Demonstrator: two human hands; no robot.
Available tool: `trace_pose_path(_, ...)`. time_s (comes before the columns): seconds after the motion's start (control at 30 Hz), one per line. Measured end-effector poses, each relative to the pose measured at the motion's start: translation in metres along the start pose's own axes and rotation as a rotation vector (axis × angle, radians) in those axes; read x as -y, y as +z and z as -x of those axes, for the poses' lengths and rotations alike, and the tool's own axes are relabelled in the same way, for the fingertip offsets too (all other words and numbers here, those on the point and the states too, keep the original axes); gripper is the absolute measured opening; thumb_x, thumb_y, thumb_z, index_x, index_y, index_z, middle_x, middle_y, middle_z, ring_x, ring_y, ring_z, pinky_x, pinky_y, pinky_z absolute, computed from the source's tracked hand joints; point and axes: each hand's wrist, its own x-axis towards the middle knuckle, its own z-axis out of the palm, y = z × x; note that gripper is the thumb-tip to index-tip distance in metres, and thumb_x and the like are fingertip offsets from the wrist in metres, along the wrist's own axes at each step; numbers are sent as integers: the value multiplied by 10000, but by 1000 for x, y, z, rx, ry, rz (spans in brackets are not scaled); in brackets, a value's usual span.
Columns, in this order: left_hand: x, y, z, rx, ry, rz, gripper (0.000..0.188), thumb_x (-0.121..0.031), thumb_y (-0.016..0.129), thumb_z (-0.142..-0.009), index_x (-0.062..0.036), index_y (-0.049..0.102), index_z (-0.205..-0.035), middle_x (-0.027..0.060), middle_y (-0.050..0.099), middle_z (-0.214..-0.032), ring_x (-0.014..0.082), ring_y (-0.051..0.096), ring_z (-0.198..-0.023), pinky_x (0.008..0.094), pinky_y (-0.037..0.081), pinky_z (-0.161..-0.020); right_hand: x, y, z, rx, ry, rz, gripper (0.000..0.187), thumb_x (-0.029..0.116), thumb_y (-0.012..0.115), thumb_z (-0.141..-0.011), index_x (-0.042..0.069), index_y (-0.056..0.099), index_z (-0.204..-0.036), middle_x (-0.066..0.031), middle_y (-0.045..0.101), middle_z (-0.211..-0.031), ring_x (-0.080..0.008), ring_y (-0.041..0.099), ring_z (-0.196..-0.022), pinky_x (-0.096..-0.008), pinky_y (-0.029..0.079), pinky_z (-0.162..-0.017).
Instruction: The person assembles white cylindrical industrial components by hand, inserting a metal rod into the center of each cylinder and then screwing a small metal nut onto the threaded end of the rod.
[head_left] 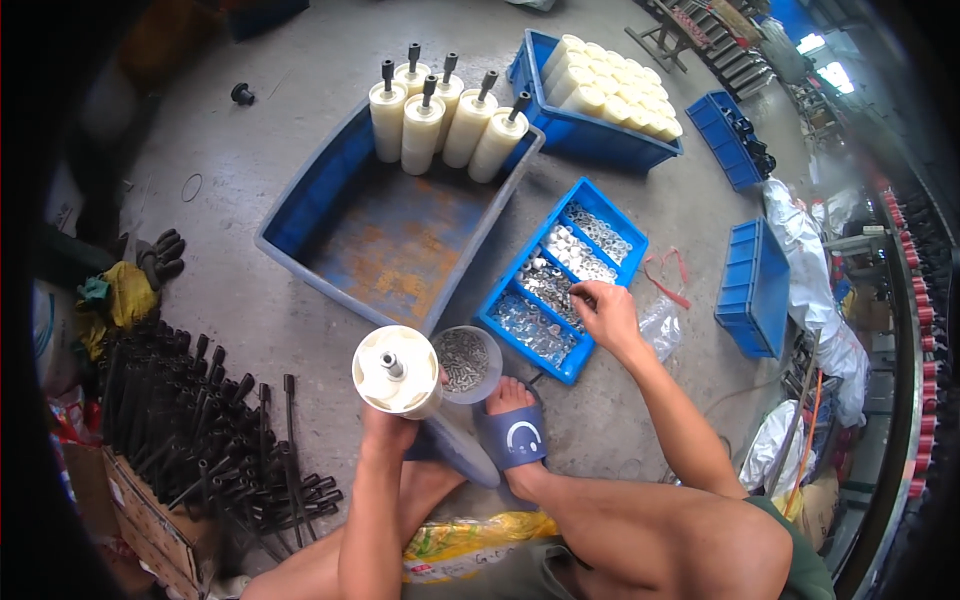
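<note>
- Holding the near cream cylinder [424, 395] in my left hand [388, 430], I have the grip wrapped around its body just below the top. Its white end cap faces my camera, with a short metal stub standing at the centre.
- My right hand [608, 315] is over the divided blue tray [572, 370], fingertips drawn narrow at the compartment of dark metal pieces [548, 285]. From here I cannot tell whether they pinch a part.
- In the tray's other compartments I see silver washers [603, 232] at the far end, white pieces [575, 252] next to them, and small shiny pieces [532, 328] at the near end.
- Just beside the near cylinder, on its right, I have a round translucent tub [481, 391] with small metal parts inside.
- Beyond my left hand sits the large open bin [395, 250], its bottom stained brown. Six cream cylinders [422, 140] stand at its far end, each with a dark rod sticking up.
- Behind that bin, to the right, a blue crate [600, 135] is packed with rows of more cream cylinders [610, 90].
- Off to my left lies a heap of black rods [170, 420], with a dark glove [163, 258] beyond it.
- Right of the tray I make out a clear plastic bag [660, 330] on the floor.
</note>
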Motion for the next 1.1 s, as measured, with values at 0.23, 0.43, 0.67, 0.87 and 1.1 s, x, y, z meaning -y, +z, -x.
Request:
trace_pose_path(0.23,11,-7,-4,-124,-67,-52,402,-297,516,-1004,-3,586,-1268,142,697,-1145,271,685,-1013,398,553,-899,-44,6,-17,-17,120,206,148,189,702,-855,142,751,-987,-107,751,-941,-332,721,-876,-443,570,-776)
trace_pose_path(0.43,12,28,3,-94,-103,-83,357,-265,517,-1017,29,710,-1080,94,736,-993,160,693,-876,276,528,-795,-86,14,-42,-133,166,251,193,234,718,-859,156,769,-1028,-107,753,-978,-321,719,-924,-444,569,-811)
trace_pose_path(0.67,11,34,3,-121,-88,-164,354,-276,545,-1010,29,725,-1008,81,736,-921,157,687,-807,272,522,-752,-87,11,-64,140,149,376,192,271,728,-827,216,780,-1003,-71,759,-953,-296,720,-917,-426,574,-806)
trace_pose_path(0.87,24,29,-4,-126,-96,-305,346,-270,568,-1004,3,736,-872,41,705,-805,109,620,-709,259,465,-668,-97,9,-70,197,26,416,175,230,716,-807,183,769,-967,-60,753,-895,-277,719,-878,-423,570,-761)
trace_pose_path(1.1,26,21,-5,-128,-114,-349,363,-306,580,-1002,20,736,-971,66,731,-868,130,655,-747,267,487,-704,-95,9,-68,145,-75,292,168,225,720,-822,174,760,-977,-71,737,-865,-288,712,-865,-415,566,-754)
